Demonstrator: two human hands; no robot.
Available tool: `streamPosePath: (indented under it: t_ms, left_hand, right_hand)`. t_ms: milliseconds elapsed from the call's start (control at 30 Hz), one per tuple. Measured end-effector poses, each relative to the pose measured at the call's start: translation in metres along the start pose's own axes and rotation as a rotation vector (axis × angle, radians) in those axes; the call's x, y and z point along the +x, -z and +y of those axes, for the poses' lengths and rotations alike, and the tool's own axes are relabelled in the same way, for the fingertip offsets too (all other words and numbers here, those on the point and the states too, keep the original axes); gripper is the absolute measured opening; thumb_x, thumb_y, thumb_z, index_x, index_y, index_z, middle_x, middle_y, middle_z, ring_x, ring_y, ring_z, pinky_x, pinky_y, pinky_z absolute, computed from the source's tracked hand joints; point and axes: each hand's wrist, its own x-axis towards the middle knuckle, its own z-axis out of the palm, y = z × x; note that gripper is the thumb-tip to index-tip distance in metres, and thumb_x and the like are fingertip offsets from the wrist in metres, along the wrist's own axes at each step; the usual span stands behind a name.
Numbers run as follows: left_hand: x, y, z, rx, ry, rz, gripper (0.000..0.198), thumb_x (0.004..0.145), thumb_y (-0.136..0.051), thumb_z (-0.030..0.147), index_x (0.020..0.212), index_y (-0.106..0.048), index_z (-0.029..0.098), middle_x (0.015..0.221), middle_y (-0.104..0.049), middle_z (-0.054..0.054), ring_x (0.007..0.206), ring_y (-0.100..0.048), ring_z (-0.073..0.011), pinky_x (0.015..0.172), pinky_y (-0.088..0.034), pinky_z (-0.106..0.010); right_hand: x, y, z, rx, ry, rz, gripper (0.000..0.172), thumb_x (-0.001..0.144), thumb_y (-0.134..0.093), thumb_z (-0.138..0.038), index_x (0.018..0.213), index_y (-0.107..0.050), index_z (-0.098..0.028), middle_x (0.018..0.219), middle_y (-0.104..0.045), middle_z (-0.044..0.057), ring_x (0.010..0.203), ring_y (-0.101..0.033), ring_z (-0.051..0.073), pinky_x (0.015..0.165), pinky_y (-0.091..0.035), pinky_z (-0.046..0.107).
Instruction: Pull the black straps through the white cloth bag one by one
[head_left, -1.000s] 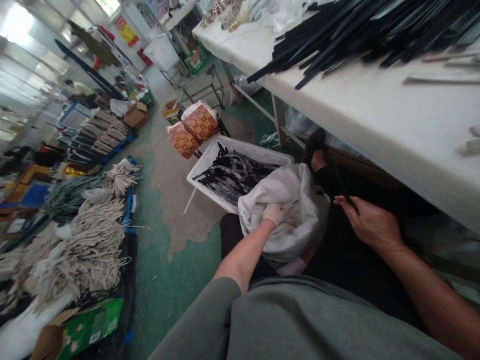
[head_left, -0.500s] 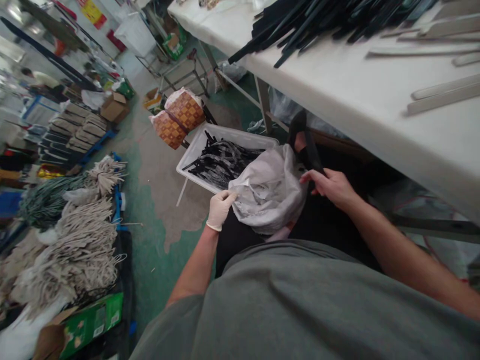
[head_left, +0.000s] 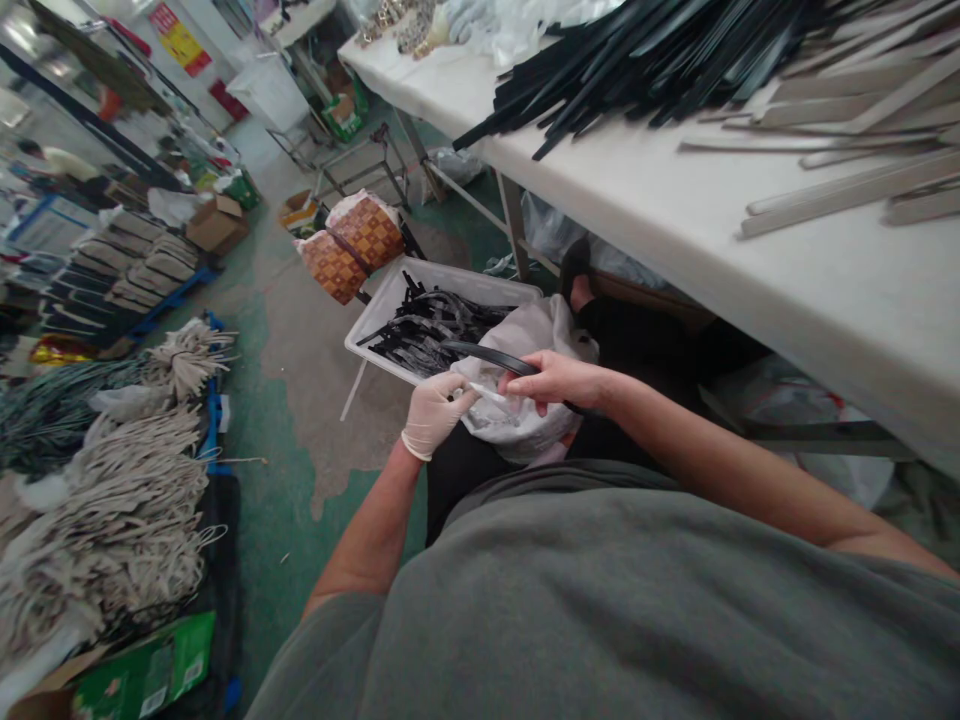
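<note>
Black strap (head_left: 487, 353) in the right hand (head_left: 559, 380) arched over the mouth of a white sack (head_left: 551, 325), its far end pointing to between nine and ten o'clock. The right fingers were closed around it, thumb on top. At about nine o'clock of the sack was the gloved left hand (head_left: 436, 412), its thumb and forefinger drawn together near the rim; whether they pinched anything, I could not tell. The right hand and strap blocked part of the view into the sack, and the sack itself covered the near corner of a white crate (head_left: 369, 312) of dark strips (head_left: 439, 315) at ten o'clock. Further that way stood a checked cushion (head_left: 367, 240). A pale counter (head_left: 622, 200) ran from twelve to three o'clock, bearing black strips (head_left: 652, 65) at one and beige strips (head_left: 847, 190) at two. Beige bundles (head_left: 127, 510) lay between eight and nine, well apart.
</note>
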Motion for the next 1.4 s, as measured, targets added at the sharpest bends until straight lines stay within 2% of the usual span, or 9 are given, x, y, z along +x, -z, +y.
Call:
streamPosePath:
  t_ms: [133,300,400,500,600,700,800,1067,1400]
  left_hand:
    - [0.017,0.010,-0.007,0.101,-0.072,0.087,0.013,0.082,-0.062,0.028,0.076,-0.069,0.020,0.083,-0.068,-0.003,0.082,-0.061,-0.0180,0.082,-0.045,-0.027]
    - [0.041,0.009,0.000,0.136,-0.240,0.237,0.014,0.085,-0.060,0.028,0.085,-0.071,0.020,0.088,-0.069,-0.005,0.086,-0.062,-0.0187,0.085,-0.045,-0.028]
    - [0.057,0.008,-0.005,0.206,-0.228,0.309,0.018,0.083,-0.062,0.028,0.096,-0.072,0.021,0.105,-0.069,-0.008,0.103,-0.061,-0.0218,0.096,-0.042,-0.032]
    - [0.061,0.006,-0.021,0.268,0.030,0.242,0.018,0.080,-0.067,0.035,0.083,-0.073,0.019,0.096,-0.071,-0.010,0.100,-0.062,-0.0257,0.096,-0.043,-0.036]
    - [0.046,-0.007,-0.031,0.006,0.297,0.056,0.049,0.086,-0.052,0.056,0.062,-0.069,0.017,0.071,-0.070,-0.011,0.082,-0.066,-0.0253,0.085,-0.048,-0.036]
    - [0.027,-0.031,-0.026,-0.478,0.278,-0.049,0.055,0.084,-0.052,0.065,0.082,-0.074,0.014,0.079,-0.073,-0.009,0.081,-0.067,-0.0231,0.081,-0.051,-0.034]
    - [0.022,-0.055,-0.014,-0.733,0.245,0.043,0.046,0.074,-0.071,0.056,0.098,-0.073,0.016,0.084,-0.074,-0.005,0.080,-0.067,-0.0202,0.079,-0.052,-0.031]
    - [0.038,-0.069,-0.019,-0.741,0.253,0.058,0.031,0.075,-0.070,0.038,0.097,-0.073,0.017,0.083,-0.074,-0.004,0.084,-0.068,-0.0185,0.088,-0.050,-0.032]
    - [-0.017,-0.071,-0.030,-0.903,0.458,-0.199,0.034,0.072,-0.076,0.038,0.095,-0.072,0.014,0.074,-0.070,-0.004,0.068,-0.064,-0.0128,0.072,-0.052,-0.026]
  right_hand:
    - [-0.008,0.000,0.004,0.074,-0.035,-0.079,0.036,0.063,-0.081,-0.030,0.094,-0.071,-0.015,0.063,-0.058,-0.004,0.048,-0.050,0.006,0.042,-0.044,0.016]
    - [-0.009,-0.007,0.009,0.201,-0.050,0.094,0.048,0.061,-0.082,-0.025,0.106,-0.065,-0.019,0.064,-0.059,-0.007,0.038,-0.036,0.002,0.040,-0.043,0.017]
    - [-0.005,-0.009,0.005,0.137,-0.056,0.163,0.035,0.059,-0.082,-0.023,0.089,-0.065,-0.016,0.059,-0.057,-0.006,0.038,-0.037,0.003,0.038,-0.042,0.018]
    - [0.003,-0.007,-0.003,-0.007,0.023,0.302,0.021,0.059,-0.078,-0.021,0.071,-0.062,-0.016,0.056,-0.055,-0.005,0.043,-0.043,0.005,0.037,-0.042,0.017]
    - [0.014,-0.005,-0.009,-0.116,0.098,0.445,0.016,0.061,-0.074,-0.020,0.070,-0.061,-0.016,0.060,-0.058,-0.003,0.047,-0.046,0.006,0.038,-0.043,0.017]
    - [0.025,-0.002,-0.015,-0.242,0.159,0.448,0.013,0.063,-0.072,-0.020,0.070,-0.061,-0.017,0.060,-0.058,-0.003,0.046,-0.049,0.007,0.039,-0.043,0.019]
    - [0.033,-0.002,-0.028,-0.386,0.217,0.399,0.009,0.065,-0.069,-0.018,0.069,-0.061,-0.018,0.054,-0.055,-0.004,0.045,-0.051,0.009,0.042,-0.042,0.020]
    - [0.032,0.006,-0.085,-0.573,0.374,0.568,0.012,0.065,-0.073,-0.013,0.068,-0.061,-0.015,0.060,-0.051,-0.003,0.066,-0.060,0.014,0.055,-0.043,0.020]
    - [0.049,0.068,-0.092,-0.406,0.236,0.849,0.010,0.079,-0.066,-0.011,0.082,-0.059,-0.005,0.066,-0.053,-0.003,0.065,-0.056,0.007,0.066,-0.053,0.025]
